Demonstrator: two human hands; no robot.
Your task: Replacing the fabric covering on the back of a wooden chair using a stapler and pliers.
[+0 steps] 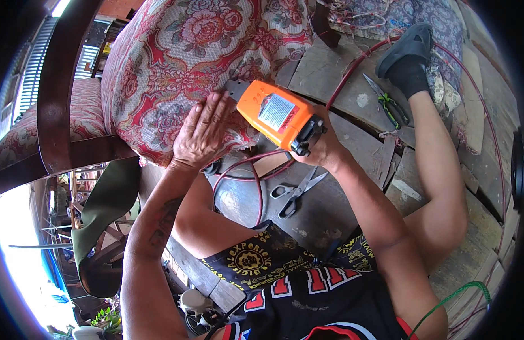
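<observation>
- Orange power tool (276, 116): just past twelve o'clock in your view, metal nose toward ten, over the floral fabric (185, 71); contact is unclear.
- Your right hand (325, 141) is wrapped around its rear; part of the grip is hidden.
- Your left hand (198, 133) lies flattened on the fabric, grasping nothing; best keep its fingertips clear of the nose while pressing cloth smooth.
- Scissors (298, 191) lie near six o'clock from the tool, pliers (384, 98) near three.
</observation>
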